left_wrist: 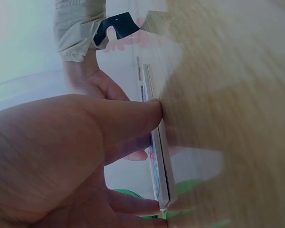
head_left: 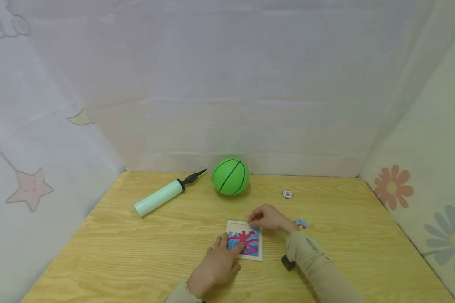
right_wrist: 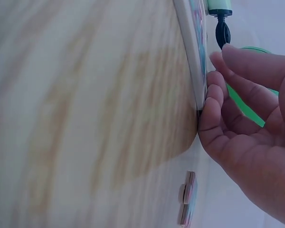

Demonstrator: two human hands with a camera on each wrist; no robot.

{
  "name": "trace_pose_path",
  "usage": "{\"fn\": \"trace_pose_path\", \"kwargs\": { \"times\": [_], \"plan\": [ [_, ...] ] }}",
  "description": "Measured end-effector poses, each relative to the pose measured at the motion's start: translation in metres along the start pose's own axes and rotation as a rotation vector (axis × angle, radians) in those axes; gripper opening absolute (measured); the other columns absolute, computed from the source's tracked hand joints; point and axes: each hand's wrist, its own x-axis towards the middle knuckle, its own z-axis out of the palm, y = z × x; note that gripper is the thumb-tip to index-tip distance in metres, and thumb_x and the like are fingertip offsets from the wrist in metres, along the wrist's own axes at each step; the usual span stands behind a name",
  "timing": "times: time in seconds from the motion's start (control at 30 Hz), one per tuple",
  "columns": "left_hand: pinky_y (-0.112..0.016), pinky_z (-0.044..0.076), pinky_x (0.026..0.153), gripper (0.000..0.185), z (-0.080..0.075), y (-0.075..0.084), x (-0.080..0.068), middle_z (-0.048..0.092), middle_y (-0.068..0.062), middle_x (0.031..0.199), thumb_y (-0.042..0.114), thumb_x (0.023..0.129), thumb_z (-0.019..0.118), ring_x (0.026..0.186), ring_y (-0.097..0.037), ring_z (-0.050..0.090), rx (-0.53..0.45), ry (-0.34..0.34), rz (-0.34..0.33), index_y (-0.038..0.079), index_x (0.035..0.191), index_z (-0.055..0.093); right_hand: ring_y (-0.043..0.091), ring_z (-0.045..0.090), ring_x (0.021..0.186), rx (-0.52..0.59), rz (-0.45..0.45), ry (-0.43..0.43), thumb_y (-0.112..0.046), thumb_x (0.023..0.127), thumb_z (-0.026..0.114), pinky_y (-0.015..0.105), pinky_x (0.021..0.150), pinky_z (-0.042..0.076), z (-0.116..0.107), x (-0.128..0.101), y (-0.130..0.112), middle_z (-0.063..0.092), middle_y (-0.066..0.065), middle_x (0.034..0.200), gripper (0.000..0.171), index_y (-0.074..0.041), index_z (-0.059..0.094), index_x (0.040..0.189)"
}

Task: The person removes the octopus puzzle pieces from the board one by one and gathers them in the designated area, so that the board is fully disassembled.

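One loose puzzle piece (head_left: pixel 301 223) lies just right of the puzzle board (head_left: pixel 245 240), so, by my judgement, the picture is nearly filled and this piece is left. From the head view, the left hand (head_left: pixel 216 265) presses straight fingers on the board's near-left part; the right hand (head_left: pixel 267 218) touches its far-right corner. Left wrist view: fingertips (left_wrist: pixel 149 111) press the board's face flat. Right wrist view: curled fingers (right_wrist: pixel 213 97) nip the board's edge; the piece (right_wrist: pixel 187 199) lies beside the board.

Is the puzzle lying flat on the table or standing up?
Flat. The puzzle lies face up on the table, with the left hand resting on it and the right hand at its far edge.
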Motion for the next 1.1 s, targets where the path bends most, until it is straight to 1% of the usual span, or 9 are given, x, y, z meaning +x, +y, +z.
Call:
{"fn": "trace_pose_path", "kwargs": {
  "times": [0.23, 0.37, 0.47, 0.67, 0.83, 1.1],
  "plan": [
    [-0.069, 0.038, 0.091, 0.051, 0.0017, -0.005, -0.0022, 0.028, -0.034, 0.146, 0.032, 0.092, 0.062, 0.131, -0.053, 0.031, -0.017, 0.005, -0.006, 0.023, 0.14, 0.05, 0.009, 0.058, 0.077, 0.021, -0.012, -0.071, -0.009, 0.086, 0.071, 0.025, 0.07, 0.048, 0.0045, 0.0044, 0.0004, 0.068, -0.004, 0.085, 0.008, -0.009, 0.074, 0.093],
    [-0.069, 0.039, 0.09, 0.051, 0.0016, -0.0061, -0.0039, 0.029, -0.034, 0.145, 0.031, 0.092, 0.063, 0.13, -0.053, 0.032, -0.015, 0.007, -0.007, 0.023, 0.14, 0.051, 0.009, 0.057, 0.076, 0.02, -0.007, -0.093, -0.009, 0.085, 0.071, 0.025, 0.068, 0.047, 0.0086, 0.0069, 0.0003, 0.068, -0.006, 0.083, 0.007, -0.012, 0.075, 0.09],
    [-0.068, 0.04, 0.089, 0.051, 0.0004, -0.0051, -0.0044, 0.03, -0.034, 0.144, 0.03, 0.091, 0.064, 0.129, -0.053, 0.033, -0.011, 0.012, 0.003, 0.022, 0.14, 0.051, 0.008, 0.057, 0.074, 0.013, -0.007, -0.095, -0.008, 0.085, 0.072, 0.025, 0.067, 0.047, 0.0096, 0.0068, -0.0015, 0.068, -0.006, 0.081, 0.006, -0.011, 0.075, 0.088],
    [-0.068, 0.039, 0.09, 0.05, 0.0, -0.0045, -0.0028, 0.03, -0.034, 0.144, 0.03, 0.091, 0.063, 0.129, -0.052, 0.033, -0.017, 0.011, 0.007, 0.022, 0.139, 0.052, 0.007, 0.057, 0.07, 0.021, -0.004, -0.103, -0.005, 0.083, 0.073, 0.023, 0.066, 0.047, 0.0089, 0.0051, -0.0046, 0.069, -0.001, 0.078, 0.003, -0.005, 0.075, 0.085],
    [-0.069, 0.038, 0.09, 0.049, -0.0003, -0.0038, -0.0011, 0.029, -0.034, 0.145, 0.031, 0.092, 0.062, 0.13, -0.052, 0.032, -0.025, 0.0, 0.007, 0.022, 0.139, 0.052, 0.008, 0.056, 0.071, 0.019, -0.01, -0.107, -0.003, 0.082, 0.073, 0.024, 0.066, 0.047, 0.0081, 0.0043, -0.0031, 0.069, 0.0, 0.079, 0.004, -0.005, 0.074, 0.085],
    [-0.069, 0.037, 0.091, 0.049, -0.0024, -0.0013, 0.0002, 0.028, -0.033, 0.146, 0.031, 0.093, 0.062, 0.131, -0.052, 0.031, -0.031, -0.01, 0.006, 0.022, 0.139, 0.052, 0.008, 0.049, 0.066, -0.012, -0.04, -0.113, -0.003, 0.081, 0.075, 0.023, 0.061, 0.042, 0.0059, 0.0021, -0.0008, 0.064, -0.005, 0.075, 0.005, -0.007, 0.074, 0.083]
  ]
}}
